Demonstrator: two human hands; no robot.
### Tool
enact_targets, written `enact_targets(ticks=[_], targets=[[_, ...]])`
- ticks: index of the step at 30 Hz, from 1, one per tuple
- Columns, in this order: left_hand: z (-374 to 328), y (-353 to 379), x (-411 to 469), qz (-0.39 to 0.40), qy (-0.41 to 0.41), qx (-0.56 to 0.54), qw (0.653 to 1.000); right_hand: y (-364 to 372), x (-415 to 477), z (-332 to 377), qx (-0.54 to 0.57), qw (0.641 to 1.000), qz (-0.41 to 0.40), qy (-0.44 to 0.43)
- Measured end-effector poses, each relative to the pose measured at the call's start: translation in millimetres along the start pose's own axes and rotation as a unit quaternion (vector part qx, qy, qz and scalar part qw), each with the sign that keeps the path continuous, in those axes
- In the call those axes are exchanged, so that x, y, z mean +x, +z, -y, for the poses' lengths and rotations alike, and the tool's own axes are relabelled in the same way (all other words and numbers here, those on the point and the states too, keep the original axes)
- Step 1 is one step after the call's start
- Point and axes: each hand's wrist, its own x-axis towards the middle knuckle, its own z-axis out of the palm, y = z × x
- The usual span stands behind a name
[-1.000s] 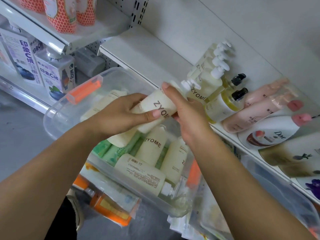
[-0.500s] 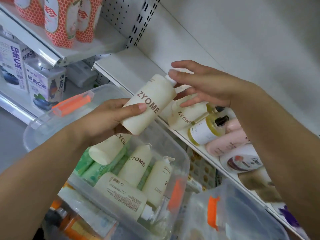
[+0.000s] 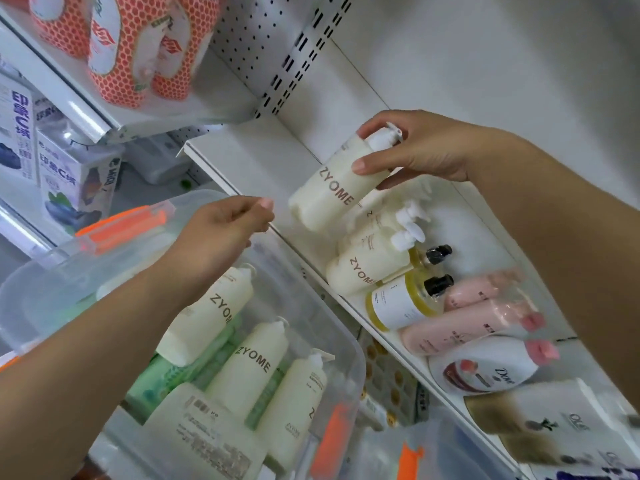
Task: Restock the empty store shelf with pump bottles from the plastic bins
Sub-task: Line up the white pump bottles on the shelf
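Note:
My right hand [image 3: 419,150] grips the upper part of a cream ZYOME pump bottle [image 3: 332,188], thumb on its front, holding it tilted just above the white shelf [image 3: 263,161]. Right beside it, more cream ZYOME bottles [image 3: 367,268] stand in a row on the shelf. My left hand [image 3: 225,226] hovers over the clear plastic bin [image 3: 346,344], fingers loosely curled and holding nothing. Several more ZYOME bottles [image 3: 249,368] lie in the bin on top of green packs.
Further right on the shelf are yellow oil bottles [image 3: 401,306], pink bottles [image 3: 464,327] and a white Dove bottle [image 3: 491,368]. The bin has orange clasps [image 3: 117,230]. A second bin [image 3: 429,452] sits lower right. Red-patterned packs [image 3: 131,46] fill the upper left shelf.
My left hand has let go of the bottle and dropped back over the bin. My right hand has taken the bottle near its pump and carried it over the shelf.

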Motion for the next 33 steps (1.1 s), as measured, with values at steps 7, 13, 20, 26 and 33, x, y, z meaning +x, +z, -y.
enact_targets(ticks=[7,13,20,26,33], targets=[[15.7,4.0,9.1,-0.04,0.085,0.27,0.958,-19.4,53.6,-55.2,-0.104,0.982,-0.157,0.028],[39.7,10.4,9.1,0.047,0.13,0.481,0.866,-13.6,104.6,-80.6,-0.19,0.963,-0.176,0.069],[44.0,15.7,13.9,0.04,0.133,0.517,0.845,-15.7,146.9,-105.6,-0.216,0.953,-0.165,0.13],[43.7,20.3,17.6,0.03,0.122,0.537,0.834,-16.7,141.7,-112.2,-0.231,0.946,-0.169,0.153],[45.1,26.4,17.1,0.02,0.104,0.532,0.84,-17.3,137.8,-121.3,-0.28,0.938,-0.174,0.11]])
